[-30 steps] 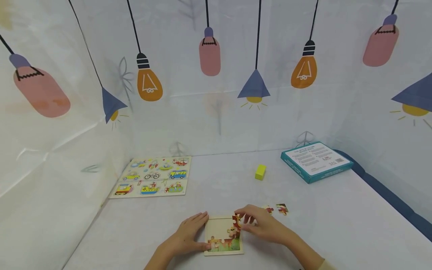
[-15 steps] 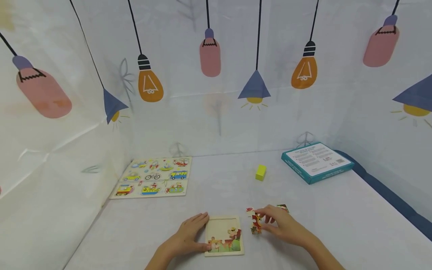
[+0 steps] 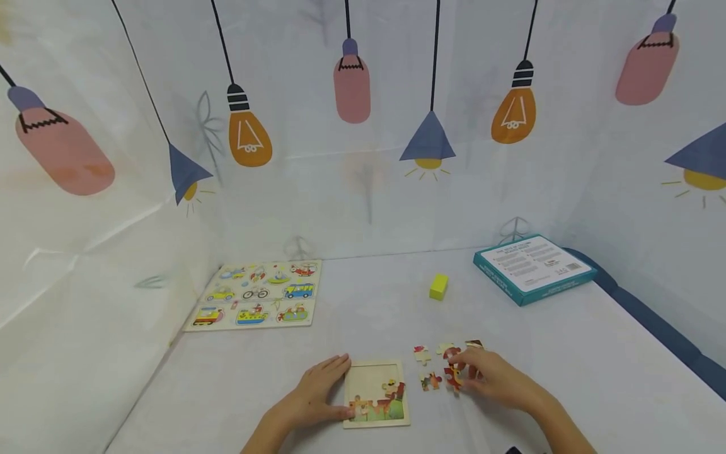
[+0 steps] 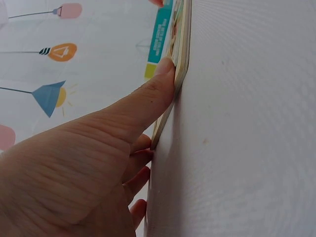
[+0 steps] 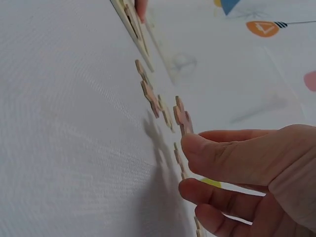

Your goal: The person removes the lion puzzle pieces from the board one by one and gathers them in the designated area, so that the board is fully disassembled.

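My left hand (image 3: 314, 394) rests along the left side of a square wooden puzzle tray (image 3: 368, 377), fingers extended at its far left corner. The left thumb touches the tray's near left part, seen close up in the left wrist view. Joined pieces (image 3: 377, 408) cover the tray's near edge and part of its right side; bare wood shows elsewhere. Right of the tray, my right hand (image 3: 496, 377) pinches a reddish-brown puzzle piece (image 5: 181, 116) between thumb and fingers. Several loose pieces lie about it, including a red-and-cream one (image 3: 422, 355) and an orange-and-green one (image 3: 431, 381).
A vehicle picture board (image 3: 258, 296) lies at the back left. Toward the back right stand a yellow block (image 3: 438, 287) and a flat teal box (image 3: 533, 268). White curtain walls (image 3: 363, 208) printed with lamps enclose the table.
My right hand has carried the piece away from the tray's far right corner, rightward to the loose pieces, uncovering some of them. The left hand and tray stay where they were.
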Action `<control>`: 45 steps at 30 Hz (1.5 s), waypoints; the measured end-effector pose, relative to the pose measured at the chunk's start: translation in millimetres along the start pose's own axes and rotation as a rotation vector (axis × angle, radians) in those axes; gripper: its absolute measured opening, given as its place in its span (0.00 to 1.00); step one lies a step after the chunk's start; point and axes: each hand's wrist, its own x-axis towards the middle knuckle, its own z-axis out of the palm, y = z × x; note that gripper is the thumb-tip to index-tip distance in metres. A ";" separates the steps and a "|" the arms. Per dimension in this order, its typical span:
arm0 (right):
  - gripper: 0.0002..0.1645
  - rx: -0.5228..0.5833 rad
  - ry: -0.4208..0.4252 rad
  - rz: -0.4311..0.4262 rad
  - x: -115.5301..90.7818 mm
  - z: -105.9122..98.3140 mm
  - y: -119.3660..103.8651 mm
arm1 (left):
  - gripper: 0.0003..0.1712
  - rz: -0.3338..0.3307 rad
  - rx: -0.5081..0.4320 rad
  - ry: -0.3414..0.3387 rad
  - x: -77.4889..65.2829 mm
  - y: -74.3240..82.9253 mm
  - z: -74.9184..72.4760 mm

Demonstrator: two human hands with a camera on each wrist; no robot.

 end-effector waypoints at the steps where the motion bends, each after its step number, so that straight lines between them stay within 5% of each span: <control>1: 0.20 0.003 -0.018 0.003 -0.3 0.5 0.5 | 0.53 0.000 0.001 -0.002 -0.3 0.1 -0.1; 12: 0.18 0.005 -0.086 0.028 -3.3 2.2 3.2 | 0.53 0.007 0.005 0.008 1.1 -2.1 1.9; 30: 0.18 -0.140 -0.018 0.016 -1.5 1.6 3.8 | 0.53 -0.003 0.003 -0.001 0.4 0.1 -0.5; 45: 0.16 -0.117 0.026 0.014 -0.3 1.2 2.3 | 0.53 0.021 0.013 0.012 1.2 -2.1 0.9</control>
